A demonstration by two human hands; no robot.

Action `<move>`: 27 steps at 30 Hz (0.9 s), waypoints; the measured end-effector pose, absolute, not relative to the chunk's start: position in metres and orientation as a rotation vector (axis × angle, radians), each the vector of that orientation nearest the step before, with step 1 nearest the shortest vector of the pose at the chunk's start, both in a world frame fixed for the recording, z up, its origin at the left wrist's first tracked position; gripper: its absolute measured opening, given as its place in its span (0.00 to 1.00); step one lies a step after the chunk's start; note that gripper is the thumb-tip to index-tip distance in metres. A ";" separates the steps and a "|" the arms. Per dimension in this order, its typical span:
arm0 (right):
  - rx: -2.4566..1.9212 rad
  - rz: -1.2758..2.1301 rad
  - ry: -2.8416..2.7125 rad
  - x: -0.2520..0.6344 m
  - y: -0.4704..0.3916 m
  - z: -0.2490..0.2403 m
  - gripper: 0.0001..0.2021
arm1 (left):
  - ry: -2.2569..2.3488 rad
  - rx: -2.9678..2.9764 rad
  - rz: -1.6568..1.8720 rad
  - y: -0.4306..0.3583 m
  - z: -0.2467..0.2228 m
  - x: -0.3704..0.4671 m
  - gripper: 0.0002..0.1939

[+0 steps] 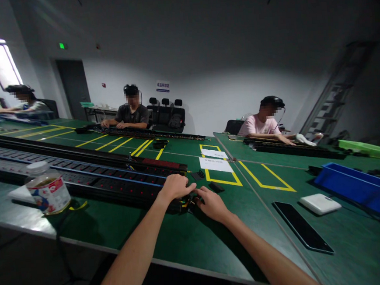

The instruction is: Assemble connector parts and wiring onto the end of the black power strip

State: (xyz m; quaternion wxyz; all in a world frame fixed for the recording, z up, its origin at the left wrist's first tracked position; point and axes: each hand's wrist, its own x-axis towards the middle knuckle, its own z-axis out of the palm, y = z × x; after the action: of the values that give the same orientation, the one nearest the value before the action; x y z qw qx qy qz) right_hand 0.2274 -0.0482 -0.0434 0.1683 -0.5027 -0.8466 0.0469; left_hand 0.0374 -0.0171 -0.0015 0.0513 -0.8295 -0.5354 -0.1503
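Note:
A long black bar (114, 183) with red dots and a blue strip runs along the table to my hands. My left hand (175, 187) grips its right end from above, thumb stretched toward my other hand. Beside that end, my right hand (211, 202) has its fingers bent together at some small wires (185, 201). What those fingertips hold is too small and dark to make out. Just beyond my hands lie a small black part (198, 174) and a black block (216, 186).
A drink bottle (48, 191) stands at the left. To the right are a phone (302, 226), a white box (320, 204) and a blue bin (358, 186). Paper sheets (215, 164) lie on the green table (191, 243). Several people work across from me.

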 end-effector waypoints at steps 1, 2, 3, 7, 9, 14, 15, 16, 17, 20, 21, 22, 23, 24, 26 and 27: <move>-1.447 0.118 -2.369 0.229 -0.048 -0.043 0.15 | -1.634 -2.522 -0.464 -0.017 -0.002 0.038 0.31; -1.464 0.103 -2.319 0.231 -0.047 -0.042 0.14 | -1.638 -2.520 -0.472 -0.016 -0.003 0.038 0.33; -1.479 0.087 -2.262 0.234 -0.045 -0.041 0.12 | -1.640 -2.519 -0.480 -0.016 -0.003 0.038 0.34; -1.570 0.020 -2.061 0.248 -0.039 -0.040 0.12 | -1.660 -2.516 -0.507 -0.016 -0.003 0.039 0.37; -1.626 -0.016 -2.039 0.253 -0.037 -0.040 0.12 | -1.685 -2.517 -0.517 -0.016 -0.003 0.039 0.38; -1.532 -0.082 -2.161 0.253 -0.036 -0.040 0.17 | -1.727 -2.511 -0.540 -0.016 -0.002 0.039 0.38; -1.477 -0.081 -2.212 0.252 -0.036 -0.040 0.19 | -1.730 -2.507 -0.540 -0.015 -0.002 0.039 0.38; -1.428 -0.072 -2.270 0.250 -0.036 -0.041 0.20 | -1.732 -2.501 -0.535 -0.015 -0.002 0.039 0.38; -1.390 -0.056 -2.332 0.248 -0.036 -0.042 0.22 | -1.737 -2.492 -0.527 -0.015 -0.002 0.040 0.38; -1.365 -0.001 -2.487 0.242 -0.037 -0.044 0.25 | -1.747 -2.460 -0.499 -0.015 -0.002 0.040 0.39; -1.375 0.011 -2.523 0.241 -0.037 -0.045 0.26 | -1.747 -2.455 -0.492 -0.016 -0.002 0.040 0.39; -1.390 0.019 -2.548 0.240 -0.038 -0.045 0.26 | -1.747 -2.451 -0.487 -0.016 -0.002 0.041 0.39; -1.407 0.024 -2.562 0.239 -0.038 -0.044 0.26 | -1.751 -2.448 -0.482 -0.016 -0.002 0.041 0.39; -1.423 0.025 -2.566 0.238 -0.038 -0.044 0.26 | -1.757 -2.446 -0.477 -0.016 -0.001 0.041 0.39; -1.447 0.020 -2.558 0.239 -0.039 -0.041 0.24 | -1.765 -2.446 -0.471 -0.016 -0.001 0.041 0.38; -1.455 0.014 -2.549 0.239 -0.039 -0.040 0.23 | -1.764 -2.447 -0.469 -0.016 -0.001 0.041 0.38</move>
State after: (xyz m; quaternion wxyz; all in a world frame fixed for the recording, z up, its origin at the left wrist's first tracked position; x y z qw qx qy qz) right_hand 0.2392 -0.0385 -0.0401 0.1030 -0.4929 -0.8639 0.0048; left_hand 0.0410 -0.0164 -0.0011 0.0444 -0.8007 -0.5774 -0.1536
